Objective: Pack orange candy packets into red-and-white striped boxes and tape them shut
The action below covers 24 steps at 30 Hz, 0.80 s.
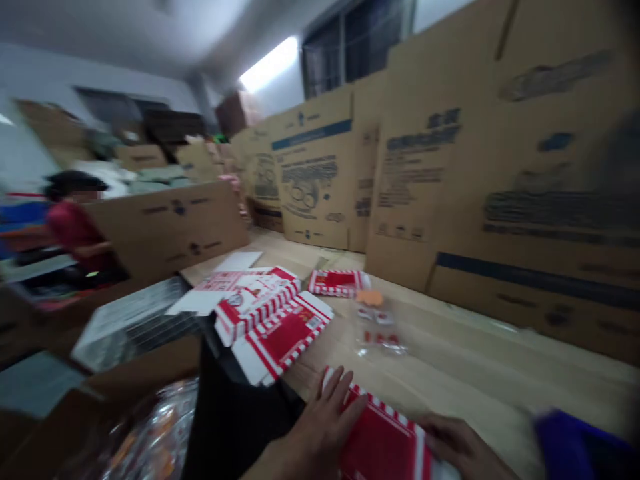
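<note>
Wooden table (450, 353) passage beyond left hand (320, 427), black bag (235, 413) left, purple object (575, 447) right

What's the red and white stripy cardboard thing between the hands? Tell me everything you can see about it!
It is a flat red-and-white striped card box blank, seemingly thin printed card, not built into a box. A solid red panel is edged with red and white stripes. It lies low on a pale wooden-looking tabletop, and the bottom of the view cuts it off. The left hand rests on its left edge, and the right hand touches its right side.
</note>
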Available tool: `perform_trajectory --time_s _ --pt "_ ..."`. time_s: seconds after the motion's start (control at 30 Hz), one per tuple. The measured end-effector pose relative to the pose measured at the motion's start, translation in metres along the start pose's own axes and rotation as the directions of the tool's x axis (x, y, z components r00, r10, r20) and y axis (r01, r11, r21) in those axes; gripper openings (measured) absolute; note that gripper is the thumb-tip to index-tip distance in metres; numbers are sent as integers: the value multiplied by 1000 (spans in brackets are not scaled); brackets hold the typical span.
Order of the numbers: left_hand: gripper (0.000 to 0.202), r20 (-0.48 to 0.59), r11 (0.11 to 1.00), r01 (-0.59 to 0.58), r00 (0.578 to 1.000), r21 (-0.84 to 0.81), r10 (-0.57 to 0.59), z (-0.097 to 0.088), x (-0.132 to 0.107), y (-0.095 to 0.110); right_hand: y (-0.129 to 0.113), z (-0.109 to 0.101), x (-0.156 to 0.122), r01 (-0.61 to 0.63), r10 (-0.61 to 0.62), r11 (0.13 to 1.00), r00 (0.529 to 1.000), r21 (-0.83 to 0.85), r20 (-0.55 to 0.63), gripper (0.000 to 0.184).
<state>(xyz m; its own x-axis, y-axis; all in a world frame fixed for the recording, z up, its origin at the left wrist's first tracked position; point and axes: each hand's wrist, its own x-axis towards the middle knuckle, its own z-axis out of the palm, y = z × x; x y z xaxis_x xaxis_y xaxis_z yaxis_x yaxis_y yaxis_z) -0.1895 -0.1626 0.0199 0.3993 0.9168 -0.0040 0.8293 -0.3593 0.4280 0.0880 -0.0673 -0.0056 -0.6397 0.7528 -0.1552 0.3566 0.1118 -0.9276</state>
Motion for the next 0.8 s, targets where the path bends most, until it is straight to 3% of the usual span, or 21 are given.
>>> perform_trajectory --time_s 0.07,0.1,0.17,0.27,0.4,0.53,0.67,0.8 --pt "108 205 986 -144 971 78 126 -4 20 4 -4 -3 -2 53 -50 992 998 -111 36 44" --pt "113 270 976 -191 950 100 158 -2 28 5 -9 -5 0 62 -70 983 997 -175 -39 37" --pt "116 348 960 -243 919 137 183 6 40 4 -23 -10 12 65 -125 963 967 -260 -222 27" --pt "106 384 943 -266 907 202 173 28 43 -4 -46 -24 56 41 -160 955 905 -293 -395 23" --pt "82 283 925 -257 943 281 176 55 36 -14 -59 -48 142 -208 -2 935 806 -286 -592 22" --pt "71 169 924 -233 967 303 188 65 35 -17 -41 -58 207 -385 154 891 756 -242 -637 24" --pt "77 152 950 -89 987 300 44 59 34 -25 -24 -58 225 -422 183 880 725 -218 -663 23" --pt "92 29 942 119 990 315 -134 38 22 -20 -30 -76 213 -349 101 916 682 -200 -724 12"
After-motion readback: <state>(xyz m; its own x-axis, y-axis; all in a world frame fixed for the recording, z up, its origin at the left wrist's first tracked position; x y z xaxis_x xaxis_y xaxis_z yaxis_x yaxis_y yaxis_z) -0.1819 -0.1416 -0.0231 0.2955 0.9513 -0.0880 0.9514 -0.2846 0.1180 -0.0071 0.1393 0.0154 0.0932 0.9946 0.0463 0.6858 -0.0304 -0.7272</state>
